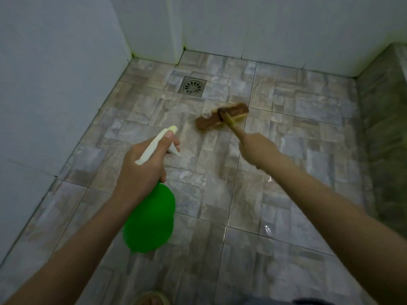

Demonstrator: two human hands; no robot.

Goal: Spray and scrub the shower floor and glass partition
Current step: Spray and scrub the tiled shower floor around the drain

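Observation:
My left hand [143, 168] grips the neck of a green spray bottle [149, 219], a finger on its white trigger head [157, 143], nozzle pointing at the floor ahead. My right hand [258, 150] holds the yellowish handle of a scrub brush [222, 118]. Its brown head lies bristles-down on the wet stone-pattern floor tiles [286, 183], a little in front of the square metal drain [192, 84]. The brush is slightly blurred. No glass partition is clearly visible.
Pale tiled walls [55, 84] close the floor on the left and at the back. A raised stone-pattern kerb [383, 128] runs along the right side. A sandalled foot [152, 299] shows at the bottom edge.

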